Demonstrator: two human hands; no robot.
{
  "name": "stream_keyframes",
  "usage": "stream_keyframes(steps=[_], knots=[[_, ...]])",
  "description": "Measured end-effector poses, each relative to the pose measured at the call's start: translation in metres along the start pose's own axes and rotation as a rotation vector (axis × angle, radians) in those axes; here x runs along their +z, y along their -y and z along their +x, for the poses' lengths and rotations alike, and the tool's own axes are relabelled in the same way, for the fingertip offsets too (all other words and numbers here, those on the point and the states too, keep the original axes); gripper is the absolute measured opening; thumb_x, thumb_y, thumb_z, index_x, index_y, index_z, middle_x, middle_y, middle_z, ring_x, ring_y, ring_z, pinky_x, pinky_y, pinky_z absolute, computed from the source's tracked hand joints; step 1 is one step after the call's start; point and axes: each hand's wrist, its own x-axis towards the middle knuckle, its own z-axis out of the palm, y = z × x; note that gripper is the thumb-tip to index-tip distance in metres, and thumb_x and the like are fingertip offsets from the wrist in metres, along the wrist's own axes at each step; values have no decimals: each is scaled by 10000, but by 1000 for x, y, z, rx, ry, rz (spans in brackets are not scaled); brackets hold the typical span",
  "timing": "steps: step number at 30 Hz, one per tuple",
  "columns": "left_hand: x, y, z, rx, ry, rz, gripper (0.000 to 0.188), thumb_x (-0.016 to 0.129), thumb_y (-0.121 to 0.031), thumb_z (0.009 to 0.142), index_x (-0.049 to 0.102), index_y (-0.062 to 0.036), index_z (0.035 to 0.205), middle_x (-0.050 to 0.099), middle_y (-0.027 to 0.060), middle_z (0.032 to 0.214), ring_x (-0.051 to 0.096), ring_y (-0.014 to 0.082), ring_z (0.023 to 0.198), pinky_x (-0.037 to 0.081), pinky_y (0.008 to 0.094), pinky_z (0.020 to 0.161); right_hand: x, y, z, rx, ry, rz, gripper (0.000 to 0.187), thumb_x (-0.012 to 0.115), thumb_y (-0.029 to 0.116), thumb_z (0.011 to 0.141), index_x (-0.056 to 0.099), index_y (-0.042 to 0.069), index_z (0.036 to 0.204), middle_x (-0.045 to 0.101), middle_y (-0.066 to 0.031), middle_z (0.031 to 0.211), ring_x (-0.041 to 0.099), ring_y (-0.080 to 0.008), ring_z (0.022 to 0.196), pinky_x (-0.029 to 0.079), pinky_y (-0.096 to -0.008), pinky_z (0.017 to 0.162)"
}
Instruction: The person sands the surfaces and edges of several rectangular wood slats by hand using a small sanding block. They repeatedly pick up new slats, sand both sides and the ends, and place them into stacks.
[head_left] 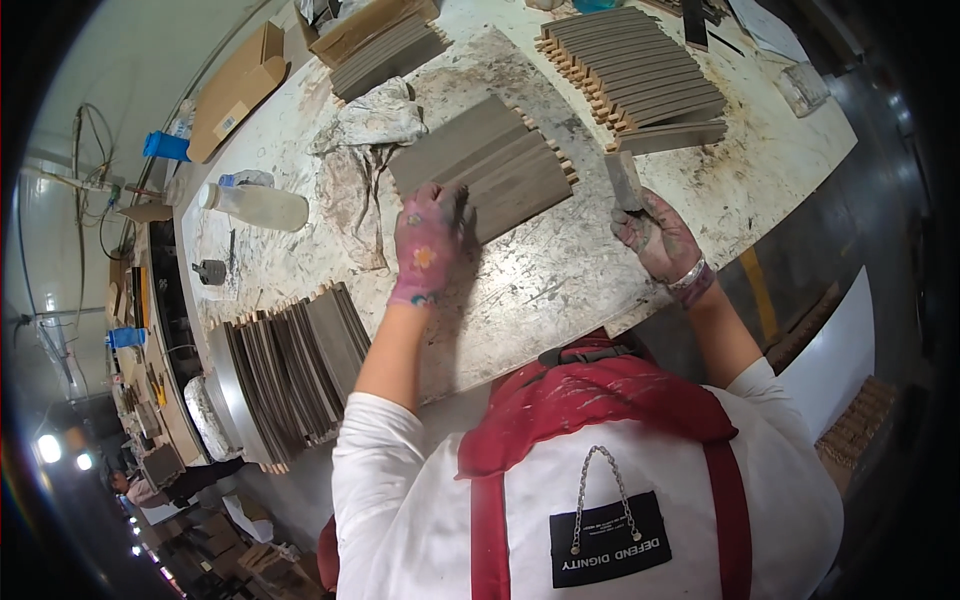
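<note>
My left hand [428,245], in a stained pink flowered glove, rests at the near left edge of a panel of grey wooden slats [500,165] lying side by side. Its fingers lie on the slats without wrapping round anything. Bare wood tenons show along the panel's right end. Just right of the panel, my right hand [660,240], gloved and smeared grey, is closed around a putty knife [624,182]. The knife's flat grey blade points away from me, and its handle is hidden in the fist.
Grey slats [640,75] are stacked at the far right, more [390,55] at the back. Another row [295,370] stands at the near left. A rag [375,120], a plastic bottle [258,205] and a cardboard box [237,90] sit left on the stained white table [530,285].
</note>
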Motion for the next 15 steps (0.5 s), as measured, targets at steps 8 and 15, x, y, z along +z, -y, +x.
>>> stream_keyframes(steps=[8,15], knots=[[21,-31,-22,291,-126,142,757,762,-330,786,475,-96,1446,521,147,1363,456,360,1310,280,515,1155,2,5,-22,-2,36,26,379,547,222,1019,516,38,1348,633,-141,1219,619,-263,1135,499,-416,1024],[24,-18,-29,321,-115,144,742,776,-297,751,516,-112,1421,538,160,1334,524,360,1208,459,471,1009,-11,-12,-20,72,94,75,358,503,249,1045,527,28,1326,630,-166,1224,621,-273,1122,505,-416,1012]])
